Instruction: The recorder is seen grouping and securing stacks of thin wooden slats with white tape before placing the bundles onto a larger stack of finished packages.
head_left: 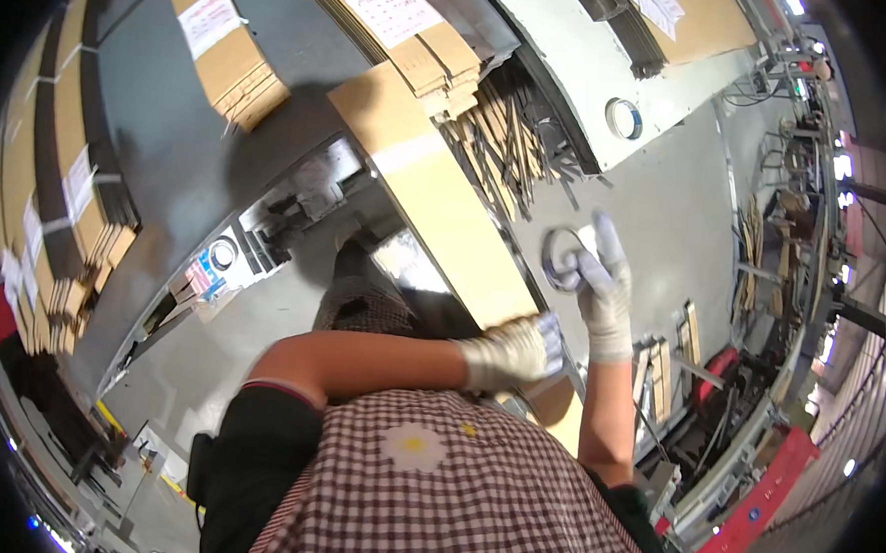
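Observation:
A long tan board (441,216) runs diagonally in front of me, from the stacked boards down toward my body. My left hand (514,352), in a whitish glove, lies across its near part with the fingers bent over the right edge. Just beyond that edge my right hand (605,300), also gloved, is raised with one finger pointing up. Its other fingers hold a roll of tape (562,258), a thin ring slightly smeared by motion. Whether a strip runs from the roll to the board cannot be made out.
Stacks of tan and dark boards (214,49) with paper labels lie at the far left. Thin strips (505,145) heap up behind the board. Another tape roll (624,118) sits on a pale panel at the far right. A low shelf (249,246) holds a further roll.

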`<state>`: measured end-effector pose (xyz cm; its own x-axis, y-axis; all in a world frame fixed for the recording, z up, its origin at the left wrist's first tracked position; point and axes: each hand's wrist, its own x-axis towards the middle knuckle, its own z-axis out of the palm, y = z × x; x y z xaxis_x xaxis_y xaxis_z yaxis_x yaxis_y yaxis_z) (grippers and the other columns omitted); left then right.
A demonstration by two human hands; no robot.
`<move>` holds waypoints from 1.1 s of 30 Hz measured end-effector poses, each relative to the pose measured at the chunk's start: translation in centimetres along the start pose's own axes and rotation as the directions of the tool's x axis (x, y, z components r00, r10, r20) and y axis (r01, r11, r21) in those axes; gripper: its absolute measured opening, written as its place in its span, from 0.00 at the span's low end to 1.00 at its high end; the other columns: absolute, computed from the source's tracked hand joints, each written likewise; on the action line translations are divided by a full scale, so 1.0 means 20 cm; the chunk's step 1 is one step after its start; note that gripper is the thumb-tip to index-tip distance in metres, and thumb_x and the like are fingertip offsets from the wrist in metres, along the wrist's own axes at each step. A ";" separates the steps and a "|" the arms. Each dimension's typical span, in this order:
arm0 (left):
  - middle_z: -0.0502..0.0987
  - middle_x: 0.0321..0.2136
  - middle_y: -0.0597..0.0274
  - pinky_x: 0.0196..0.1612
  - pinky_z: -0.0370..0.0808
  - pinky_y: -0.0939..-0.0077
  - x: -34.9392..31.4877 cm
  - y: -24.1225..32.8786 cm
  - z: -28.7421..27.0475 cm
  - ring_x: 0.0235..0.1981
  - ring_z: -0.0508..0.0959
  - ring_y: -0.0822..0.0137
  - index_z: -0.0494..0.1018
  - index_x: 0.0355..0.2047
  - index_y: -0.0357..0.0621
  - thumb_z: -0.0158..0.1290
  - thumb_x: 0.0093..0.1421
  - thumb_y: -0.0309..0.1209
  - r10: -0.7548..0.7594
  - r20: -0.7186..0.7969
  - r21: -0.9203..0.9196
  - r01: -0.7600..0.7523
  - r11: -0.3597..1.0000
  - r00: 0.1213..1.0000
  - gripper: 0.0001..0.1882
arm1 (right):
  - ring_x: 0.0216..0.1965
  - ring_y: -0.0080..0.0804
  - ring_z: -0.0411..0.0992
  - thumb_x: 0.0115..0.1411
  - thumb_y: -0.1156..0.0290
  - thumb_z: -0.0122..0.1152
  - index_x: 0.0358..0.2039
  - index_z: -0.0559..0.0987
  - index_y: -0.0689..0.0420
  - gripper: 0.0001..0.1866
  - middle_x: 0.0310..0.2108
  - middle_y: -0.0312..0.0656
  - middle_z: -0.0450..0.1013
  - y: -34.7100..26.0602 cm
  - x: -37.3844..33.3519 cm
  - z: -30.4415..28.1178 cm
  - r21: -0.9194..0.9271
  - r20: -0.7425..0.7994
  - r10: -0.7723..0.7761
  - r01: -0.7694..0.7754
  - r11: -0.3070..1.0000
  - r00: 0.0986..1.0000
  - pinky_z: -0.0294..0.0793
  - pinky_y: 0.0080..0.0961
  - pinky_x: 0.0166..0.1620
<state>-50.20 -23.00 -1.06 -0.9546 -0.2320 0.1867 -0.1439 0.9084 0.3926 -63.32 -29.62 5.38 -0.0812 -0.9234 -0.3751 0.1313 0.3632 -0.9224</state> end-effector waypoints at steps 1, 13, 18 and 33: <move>0.77 0.46 0.48 0.63 0.62 0.51 0.12 0.09 0.06 0.53 0.74 0.50 0.69 0.55 0.39 0.55 0.55 0.37 0.065 0.160 0.024 -0.069 0.997 0.985 0.28 | 0.28 0.21 0.70 0.61 0.79 0.56 0.63 0.64 0.68 0.29 0.35 0.38 0.75 0.03 -0.13 -0.11 0.066 -0.062 -0.062 0.066 0.996 0.996 0.70 0.17 0.30; 0.79 0.42 0.43 0.49 0.75 0.66 0.78 0.09 -0.23 0.44 0.80 0.52 0.58 0.62 0.35 0.74 0.35 0.38 -0.079 0.549 -0.563 0.439 0.701 0.832 0.55 | 0.53 0.33 0.69 0.65 0.63 0.60 0.58 0.70 0.61 0.25 0.52 0.44 0.71 0.38 -1.55 -1.31 -0.271 -0.915 -0.365 0.406 0.873 0.173 0.70 0.29 0.53; 0.75 0.49 0.40 0.54 0.72 0.63 0.32 0.30 -0.45 0.50 0.77 0.48 0.57 0.62 0.33 0.73 0.36 0.37 -0.222 0.399 -0.620 0.440 0.650 0.890 0.55 | 0.63 0.37 0.59 0.64 0.43 0.53 0.64 0.63 0.58 0.38 0.60 0.46 0.65 0.35 -1.33 -1.27 -0.323 -0.673 -0.652 0.655 0.684 0.349 0.57 0.39 0.66; 0.69 0.56 0.50 0.57 0.71 0.62 -1.19 0.94 -0.25 0.54 0.73 0.58 0.61 0.56 0.38 0.58 0.58 0.39 -0.952 0.060 -0.950 -0.276 -0.147 0.301 0.30 | 0.55 0.52 0.68 0.38 0.60 0.75 0.59 0.66 0.65 0.47 0.56 0.58 0.67 0.64 -0.98 0.53 -0.343 0.734 -0.296 0.711 0.614 0.611 0.66 0.43 0.59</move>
<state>-28.82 -2.24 6.39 -0.1659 -0.9135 -0.3716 0.5325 -0.4001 0.7459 -49.64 -8.13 1.93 0.6372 -0.7626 0.1117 -0.3165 -0.3910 -0.8642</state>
